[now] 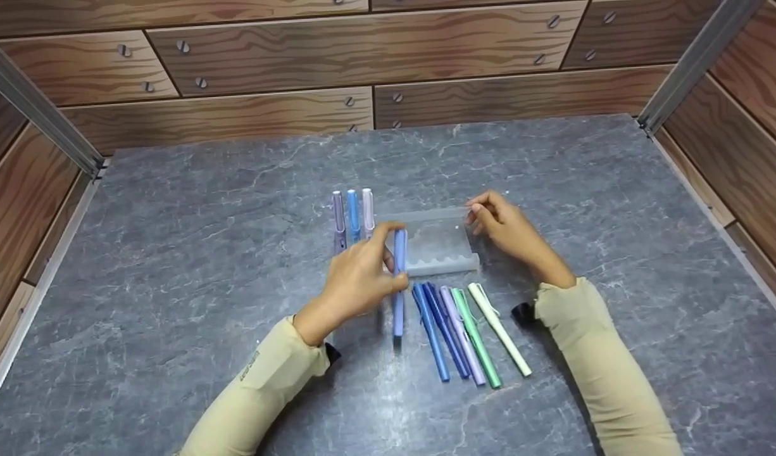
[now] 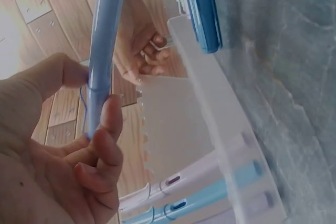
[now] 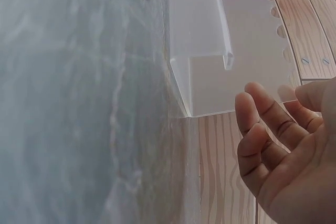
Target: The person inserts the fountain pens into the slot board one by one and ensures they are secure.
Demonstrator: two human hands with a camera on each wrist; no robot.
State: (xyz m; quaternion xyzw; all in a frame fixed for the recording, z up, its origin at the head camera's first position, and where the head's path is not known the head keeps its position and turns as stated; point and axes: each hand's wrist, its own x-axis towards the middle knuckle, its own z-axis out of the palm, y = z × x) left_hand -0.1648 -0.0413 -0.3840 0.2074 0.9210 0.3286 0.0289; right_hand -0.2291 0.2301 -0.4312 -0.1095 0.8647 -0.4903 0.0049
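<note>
My left hand (image 1: 362,275) pinches a periwinkle-blue pen (image 1: 399,285) between thumb and fingers, just left of the bare part of a clear notched pen rack (image 1: 435,240). In the left wrist view the same pen (image 2: 105,40) stands over the left hand's fingers. Three capped pens, purple, blue (image 1: 352,212) and pale pink, lie in the rack's left part, partly hidden by that hand. My right hand (image 1: 505,228) holds the rack's far right corner between thumb and finger; in the right wrist view the other fingers of the right hand (image 3: 289,150) are loosely bent beside the rack (image 3: 210,85).
Several pens lie in front of the rack: blue (image 1: 432,335), dark blue, lilac, green (image 1: 476,339) and pale green (image 1: 502,332). Wood-patterned panels (image 1: 287,57) stand behind and at both sides of the grey marbled table (image 1: 204,221).
</note>
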